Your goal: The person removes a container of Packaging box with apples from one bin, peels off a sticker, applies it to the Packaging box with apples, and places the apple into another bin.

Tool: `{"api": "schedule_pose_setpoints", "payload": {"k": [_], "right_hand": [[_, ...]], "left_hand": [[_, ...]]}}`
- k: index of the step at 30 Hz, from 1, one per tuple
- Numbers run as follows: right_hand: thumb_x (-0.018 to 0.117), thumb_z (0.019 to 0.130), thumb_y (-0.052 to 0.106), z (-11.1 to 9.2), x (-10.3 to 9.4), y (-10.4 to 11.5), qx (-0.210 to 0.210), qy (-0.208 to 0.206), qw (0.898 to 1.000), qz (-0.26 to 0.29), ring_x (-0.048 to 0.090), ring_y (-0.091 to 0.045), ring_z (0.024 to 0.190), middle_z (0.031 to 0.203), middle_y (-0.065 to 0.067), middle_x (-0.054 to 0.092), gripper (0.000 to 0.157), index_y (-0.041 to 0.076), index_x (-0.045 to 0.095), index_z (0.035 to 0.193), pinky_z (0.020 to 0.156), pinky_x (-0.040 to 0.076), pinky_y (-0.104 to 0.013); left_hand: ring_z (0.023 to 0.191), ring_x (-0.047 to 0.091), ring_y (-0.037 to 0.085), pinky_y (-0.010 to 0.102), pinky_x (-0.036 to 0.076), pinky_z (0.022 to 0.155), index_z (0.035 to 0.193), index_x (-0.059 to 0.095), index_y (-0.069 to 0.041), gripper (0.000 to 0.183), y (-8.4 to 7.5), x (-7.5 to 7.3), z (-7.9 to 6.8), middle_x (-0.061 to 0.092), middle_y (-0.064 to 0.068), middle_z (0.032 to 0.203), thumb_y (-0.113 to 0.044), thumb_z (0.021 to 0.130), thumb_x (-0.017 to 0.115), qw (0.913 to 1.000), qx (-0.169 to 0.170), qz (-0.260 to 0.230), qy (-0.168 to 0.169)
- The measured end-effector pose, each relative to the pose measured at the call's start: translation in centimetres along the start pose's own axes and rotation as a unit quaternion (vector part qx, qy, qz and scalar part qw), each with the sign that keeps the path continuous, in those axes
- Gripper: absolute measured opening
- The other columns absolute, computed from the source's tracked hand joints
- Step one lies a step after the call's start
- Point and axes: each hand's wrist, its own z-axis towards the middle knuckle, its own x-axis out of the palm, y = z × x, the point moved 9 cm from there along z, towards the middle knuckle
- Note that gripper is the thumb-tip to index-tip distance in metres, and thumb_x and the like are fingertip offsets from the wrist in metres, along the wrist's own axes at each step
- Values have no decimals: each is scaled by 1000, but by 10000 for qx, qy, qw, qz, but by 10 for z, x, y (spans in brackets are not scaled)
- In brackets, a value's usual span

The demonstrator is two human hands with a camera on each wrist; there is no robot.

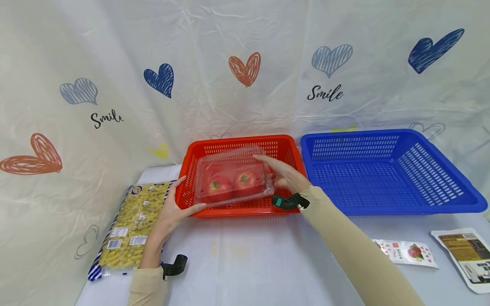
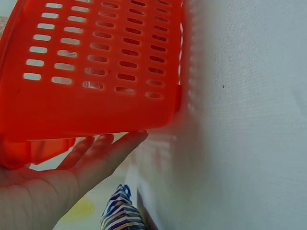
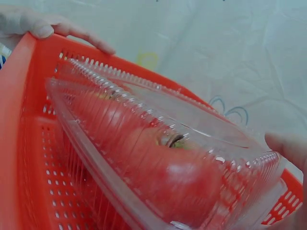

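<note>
A clear plastic clamshell box with two red apples showing through it sits tilted inside the red basket. My right hand grips the box's right end, its forefinger reaching over the top far corner. In the right wrist view the ribbed box stands close, part of the right hand at its corner. My left hand rests at the basket's left front corner, thumb toward the front rim. In the left wrist view its straight fingers lie against the basket's outer wall.
A blue basket stands to the right of the red one. On the left lies a bag of yellow pasta. A white strip with a red fruit picture and a printed pouch lie at the right. A patterned curtain hangs behind.
</note>
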Motion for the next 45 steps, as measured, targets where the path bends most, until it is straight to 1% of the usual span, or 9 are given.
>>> {"api": "schedule_pose_setpoints", "payload": {"k": [6,14,24,26,29,32,35,38,45], "right_hand": [[61,104,44,-4,0,5,-179,-14,9996,-216,34,-37,143,165,-15,25,68,22,37,164,109,47,-59],[57,105,43,-5,5,4,-252,98,9976,-644,26,-41,147,169,-14,17,70,21,31,166,107,46,-65],[54,106,41,-15,13,13,-411,-178,9967,-679,54,-33,119,139,-17,49,61,10,43,157,100,50,-68],[54,106,41,-20,13,18,-550,-230,9958,-697,63,-26,93,112,-12,59,49,10,53,144,90,58,-60],[55,105,39,-30,12,29,-781,-265,9948,-604,58,-20,62,72,-3,55,34,9,66,95,74,58,-52],[54,106,38,-44,12,40,-945,-157,9950,-288,59,-19,63,70,0,53,37,17,53,76,75,55,-48],[51,107,38,-62,14,49,-1039,-9,9946,-38,60,-21,86,103,-5,56,24,15,55,104,84,54,-45],[50,108,38,-81,16,57,-1153,158,9932,100,57,-25,108,128,-10,49,38,16,40,138,90,55,-43],[42,111,37,-129,17,54,-1434,749,9868,-100,48,-29,132,147,-9,42,59,20,16,161,103,52,-41]], "left_hand": [[142,38,34,56,43,112,166,15,-33,105,0,2,2,32,13,161,-30,88,86,10000,4,-24,7],[145,34,34,59,40,114,166,15,-30,105,0,1,1,30,13,163,-31,88,85,10000,-25,2,-10],[145,35,33,58,40,115,167,14,-29,106,0,2,0,31,11,163,-29,88,85,10000,-22,-77,54],[144,36,32,56,40,114,167,14,-29,106,0,1,1,31,11,163,-29,88,85,9999,-8,-110,60],[144,37,32,55,41,113,166,14,-30,108,-1,2,0,32,10,162,-32,87,87,9999,4,-118,65],[143,37,32,56,42,113,166,15,-30,108,-1,2,0,33,11,161,-35,86,88,10000,-17,-63,61],[141,39,32,55,42,111,166,14,-28,108,-1,2,-2,36,12,158,-32,87,87,10000,-44,-46,55],[139,40,32,55,41,111,165,15,-26,106,-1,1,-3,38,12,156,-29,87,87,10000,-36,-67,20],[143,36,34,57,37,115,164,19,-25,103,-3,0,-2,35,13,159,-26,87,87,9998,168,-135,-1]]}}
